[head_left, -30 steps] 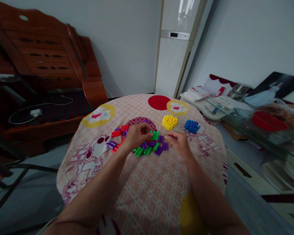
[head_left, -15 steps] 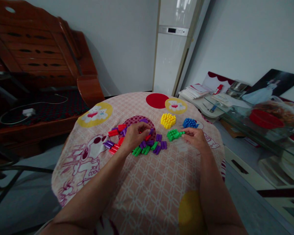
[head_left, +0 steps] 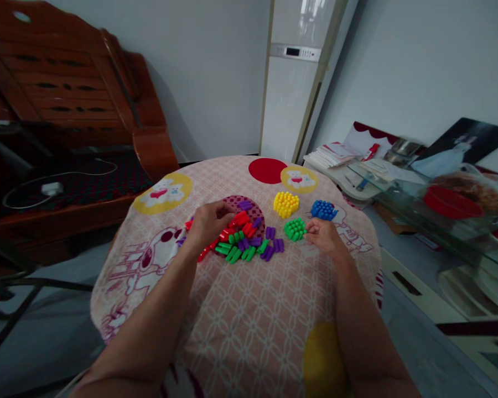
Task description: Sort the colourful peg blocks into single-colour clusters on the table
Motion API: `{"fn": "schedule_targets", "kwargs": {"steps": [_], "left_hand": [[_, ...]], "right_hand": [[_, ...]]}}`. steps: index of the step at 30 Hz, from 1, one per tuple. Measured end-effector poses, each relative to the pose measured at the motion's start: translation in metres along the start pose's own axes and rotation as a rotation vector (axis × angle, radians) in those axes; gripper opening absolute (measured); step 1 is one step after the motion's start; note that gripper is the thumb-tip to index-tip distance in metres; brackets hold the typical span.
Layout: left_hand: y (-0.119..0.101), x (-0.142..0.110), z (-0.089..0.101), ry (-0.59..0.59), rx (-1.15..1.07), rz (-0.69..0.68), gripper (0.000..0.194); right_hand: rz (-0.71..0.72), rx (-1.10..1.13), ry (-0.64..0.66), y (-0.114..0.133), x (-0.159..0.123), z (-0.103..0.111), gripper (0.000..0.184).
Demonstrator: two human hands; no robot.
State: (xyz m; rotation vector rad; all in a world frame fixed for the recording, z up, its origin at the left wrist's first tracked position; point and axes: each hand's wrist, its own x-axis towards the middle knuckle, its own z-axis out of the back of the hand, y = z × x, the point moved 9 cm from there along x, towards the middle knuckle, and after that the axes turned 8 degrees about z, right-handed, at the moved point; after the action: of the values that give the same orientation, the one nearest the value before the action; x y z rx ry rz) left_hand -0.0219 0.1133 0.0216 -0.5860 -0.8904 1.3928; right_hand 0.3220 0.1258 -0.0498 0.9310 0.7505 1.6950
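A loose heap of red, green and purple plastic pegs (head_left: 244, 237) lies in the middle of a round table under a pink patterned cloth (head_left: 249, 320). My left hand (head_left: 207, 222) rests at the heap's left edge, fingers curled over some red pegs. My right hand (head_left: 321, 233) touches the right side of a packed green peg cluster (head_left: 294, 228), fingertips pinched together. A yellow cluster (head_left: 286, 203) and a blue cluster (head_left: 323, 209) stand just beyond it.
A dark wooden bench (head_left: 66, 127) with a white charger and cable (head_left: 50, 189) stands to the left. A tall white cabinet (head_left: 292, 77) is behind the table. A low glass table (head_left: 419, 188) with papers, a red bowl and a picture is at right.
My left hand has slid left to the heap's edge, uncovering red and green pegs. My right hand has set its green peg against the green cluster, now more compact.
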Motion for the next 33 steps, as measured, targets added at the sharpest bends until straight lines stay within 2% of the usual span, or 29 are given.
{"fn": "schedule_targets", "kwargs": {"steps": [3, 7, 10, 13, 16, 18, 22, 24, 27, 30, 33], "left_hand": [[0.004, 0.000, 0.003, 0.086, 0.165, -0.008, 0.017], [0.002, -0.005, -0.019, 0.257, 0.280, -0.085, 0.014], [0.005, -0.008, -0.034, 0.272, 0.466, -0.097, 0.008], [0.004, -0.008, -0.036, 0.245, 0.582, -0.086, 0.003], [-0.007, -0.010, -0.027, 0.188, 0.515, -0.106, 0.009], [-0.019, -0.013, -0.026, 0.169, 0.402, -0.133, 0.015], [-0.042, -0.023, -0.049, 0.257, 0.171, -0.193, 0.018], [-0.051, -0.024, -0.063, 0.265, 0.128, -0.210, 0.017], [-0.062, -0.016, -0.079, 0.202, 0.163, -0.226, 0.016], [-0.074, 0.000, -0.094, 0.136, 0.222, -0.238, 0.016], [-0.078, 0.015, -0.110, 0.122, 0.198, -0.206, 0.014]], "right_hand": [[-0.013, 0.040, -0.049, 0.007, -0.003, 0.009, 0.021], [0.042, 0.028, -0.141, 0.020, -0.005, 0.019, 0.020], [0.074, 0.039, -0.188, 0.027, -0.005, 0.021, 0.020], [0.077, 0.082, -0.234, 0.032, -0.005, 0.021, 0.022], [0.084, 0.133, -0.253, 0.040, -0.006, 0.016, 0.025], [0.097, 0.169, -0.213, 0.049, -0.006, 0.004, 0.027], [0.149, 0.212, -0.099, 0.070, -0.006, -0.026, 0.029], [0.160, 0.203, -0.121, 0.073, -0.005, -0.028, 0.029], [0.129, 0.182, -0.318, 0.058, -0.004, -0.006, 0.032], [0.038, 0.172, -0.560, 0.027, -0.008, 0.025, 0.036], [-0.048, 0.159, -0.671, 0.003, -0.012, 0.039, 0.038]]}}
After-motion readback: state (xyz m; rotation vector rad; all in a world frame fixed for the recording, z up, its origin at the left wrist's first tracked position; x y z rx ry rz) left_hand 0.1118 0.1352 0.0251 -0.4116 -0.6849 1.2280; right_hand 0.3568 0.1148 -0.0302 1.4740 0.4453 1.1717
